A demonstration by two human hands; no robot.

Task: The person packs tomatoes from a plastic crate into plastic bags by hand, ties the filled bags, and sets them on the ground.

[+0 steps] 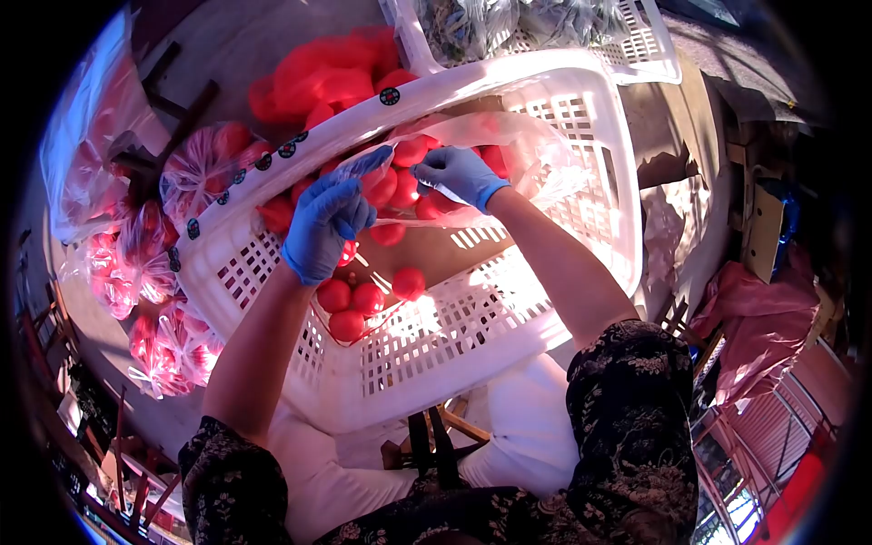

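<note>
A clear plastic bag [536, 145] of round red fruits, which look like tomatoes [381, 189], lies in a large white plastic crate [599, 118]. My left hand [329, 218], in a blue glove, is at the bag's left edge, its index finger stretched and the others curled on the film. My right hand [459, 177], also gloved, is closed in a pinch at the bag over the fruits. The film between its fingertips is hard to make out. Several loose tomatoes [347, 324] rest on the crate's floor, below my left hand.
Small dark round stickers [389, 96] dot the crate's rim. Filled bags of red fruit [173, 350] lie left of it, with a red bag [318, 73] behind. Another white crate [663, 54] holds bags of greenish contents. Reddish cloth [758, 318] hangs at right.
</note>
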